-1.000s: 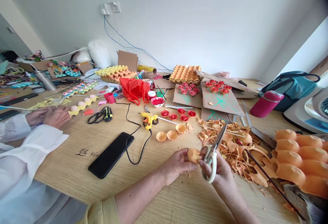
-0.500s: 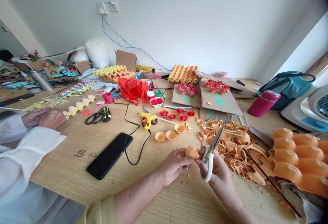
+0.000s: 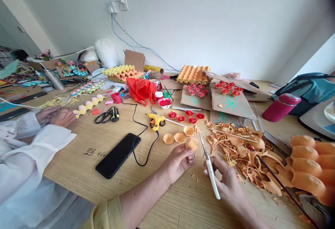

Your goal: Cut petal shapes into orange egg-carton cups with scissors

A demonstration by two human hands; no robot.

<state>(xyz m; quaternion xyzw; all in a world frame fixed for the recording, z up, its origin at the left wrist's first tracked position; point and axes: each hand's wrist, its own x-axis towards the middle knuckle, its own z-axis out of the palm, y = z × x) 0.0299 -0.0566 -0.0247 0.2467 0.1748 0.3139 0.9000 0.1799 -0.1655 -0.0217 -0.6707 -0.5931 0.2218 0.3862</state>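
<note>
Between the thumb and fingers of my left hand (image 3: 180, 162) is an orange egg-carton cup (image 3: 192, 144), held up over the table. My right hand (image 3: 226, 183) grips white-handled scissors (image 3: 210, 169), their blades pointing up and away, just right of the cup and apart from it. Three cut orange cups (image 3: 179, 138) sit beyond my left hand. Behind them lie several red paper roses (image 3: 180, 118). A heap of orange carton scraps (image 3: 243, 152) spreads to the right of the scissors.
A yellow glue gun (image 3: 156, 120) and black phone (image 3: 117, 155) lie to the left. An orange egg tray (image 3: 305, 159) and pink bottle (image 3: 281, 107) are on the right. Another person's hands (image 3: 59, 115) work at far left. Cardboard (image 3: 231, 101) carries more roses.
My left hand has turned the cup and moved it up, away from the scissors. The scissors have swung more upright and shifted away from the cup. The view has shifted slightly.
</note>
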